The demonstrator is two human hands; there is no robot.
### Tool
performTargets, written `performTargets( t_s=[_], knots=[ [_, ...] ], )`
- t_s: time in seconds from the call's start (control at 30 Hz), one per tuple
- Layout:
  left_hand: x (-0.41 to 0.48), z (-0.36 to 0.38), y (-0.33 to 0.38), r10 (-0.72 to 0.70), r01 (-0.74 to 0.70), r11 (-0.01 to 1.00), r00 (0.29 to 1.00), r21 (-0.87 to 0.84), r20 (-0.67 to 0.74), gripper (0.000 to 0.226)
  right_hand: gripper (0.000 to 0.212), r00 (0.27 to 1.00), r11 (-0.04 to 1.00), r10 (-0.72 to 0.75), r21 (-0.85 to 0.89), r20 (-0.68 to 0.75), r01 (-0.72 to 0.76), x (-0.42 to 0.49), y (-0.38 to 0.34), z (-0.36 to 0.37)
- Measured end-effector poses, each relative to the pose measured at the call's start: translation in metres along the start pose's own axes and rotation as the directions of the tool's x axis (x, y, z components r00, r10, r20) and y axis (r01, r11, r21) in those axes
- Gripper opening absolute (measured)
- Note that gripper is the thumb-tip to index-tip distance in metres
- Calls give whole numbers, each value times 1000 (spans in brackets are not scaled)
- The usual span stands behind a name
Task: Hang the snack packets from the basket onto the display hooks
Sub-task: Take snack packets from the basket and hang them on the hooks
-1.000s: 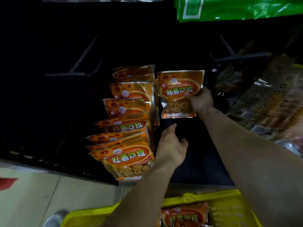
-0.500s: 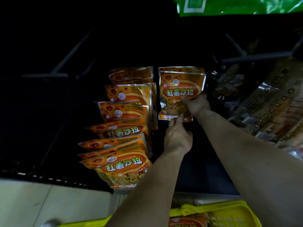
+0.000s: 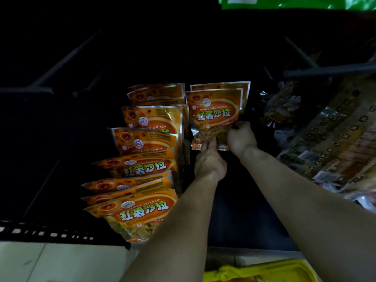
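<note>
An orange snack packet (image 3: 215, 112) with green lettering is held up against the dark display rack, in front of another like packet (image 3: 220, 86) whose top edge shows behind it. My right hand (image 3: 241, 137) grips its lower right corner. My left hand (image 3: 210, 161) pinches its bottom edge from below. A row of several matching packets (image 3: 146, 159) hangs on a hook to the left. The hook behind the held packet is hidden. The yellow basket (image 3: 289, 270) shows at the bottom edge.
Dark empty hook arms (image 3: 67, 58) stick out at upper left, another arm (image 3: 325, 70) at upper right. Brown packets (image 3: 329, 135) hang at the right. A green bag (image 3: 295, 2) sits at the top. Pale floor tiles (image 3: 50, 263) lie at lower left.
My right hand carried the packet left and back against the rack, in front of a hanging one. My left hand rose from below and now pinches its bottom edge.
</note>
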State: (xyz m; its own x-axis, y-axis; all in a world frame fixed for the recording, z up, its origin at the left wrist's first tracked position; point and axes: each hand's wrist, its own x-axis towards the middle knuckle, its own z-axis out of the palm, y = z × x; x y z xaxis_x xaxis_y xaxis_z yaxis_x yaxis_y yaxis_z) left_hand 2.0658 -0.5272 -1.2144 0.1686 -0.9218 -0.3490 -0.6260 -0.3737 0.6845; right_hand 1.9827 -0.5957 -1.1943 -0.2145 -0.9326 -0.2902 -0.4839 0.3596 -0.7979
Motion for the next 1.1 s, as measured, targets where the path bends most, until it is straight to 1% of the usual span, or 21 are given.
performTargets(
  t_s=[0.13, 0.23, 0.37, 0.4, 0.47, 0.5, 0.57, 0.6, 0.67, 0.77, 0.87, 1.0, 1.1],
  knots=[
    [-1, -2, -1, -16, 17, 1000, 1000, -12, 11, 78, 38, 996, 998, -48, -43, 73, 51, -9, 0, -6],
    [-19, -5, 1, 13, -13, 1000, 1000, -1, -5, 79, 36, 989, 991, -88, -93, 121, 99, -25, -3, -15],
    [-54, -16, 12, 20, -20, 1000, 1000, 22, -15, 78, 33, 981, 981, -147, -111, 126, 161, -58, -12, -36],
    [-64, -20, 16, 23, -22, 999, 1000, 25, -16, 77, 30, 977, 975, -170, -119, 131, 186, -68, -15, -42],
    [-87, -28, 24, 37, -36, 999, 999, 30, -21, 76, 14, 967, 959, -218, -155, 133, 237, -89, -20, -58],
    [-99, -33, 27, 50, -49, 998, 999, 37, -22, 76, 12, 963, 951, -235, -173, 131, 256, -101, -23, -67],
    [-127, -43, 32, 71, -69, 996, 997, 61, -31, 75, 13, 957, 943, -250, -190, 145, 275, -125, -28, -86],
    [-141, -49, 33, 85, -82, 994, 996, 74, -38, 74, 19, 955, 940, -253, -195, 154, 281, -139, -31, -96],
    [-173, -61, 34, 115, -111, 989, 993, 96, -40, 73, 39, 956, 936, -245, -218, 164, 277, -167, -33, -115],
    [-223, -78, 26, 138, -132, 983, 990, 131, -37, 71, 52, 954, 923, -239, -263, 178, 281, -208, -30, -139],
    [-267, -87, 10, 163, -156, 973, 986, 172, -27, 70, 56, 942, 894, -250, -320, 224, 314, -243, -18, -153],
    [-314, -84, -18, 103, -104, 966, 995, 237, 16, 71, 55, 931, 864, -236, -378, 279, 333, -282, 15, -156],
    [-343, -71, -44, 86, -96, 954, 995, 284, 49, 72, 53, 929, 849, -208, -416, 305, 326, -309, 49, -148]
  ],
)
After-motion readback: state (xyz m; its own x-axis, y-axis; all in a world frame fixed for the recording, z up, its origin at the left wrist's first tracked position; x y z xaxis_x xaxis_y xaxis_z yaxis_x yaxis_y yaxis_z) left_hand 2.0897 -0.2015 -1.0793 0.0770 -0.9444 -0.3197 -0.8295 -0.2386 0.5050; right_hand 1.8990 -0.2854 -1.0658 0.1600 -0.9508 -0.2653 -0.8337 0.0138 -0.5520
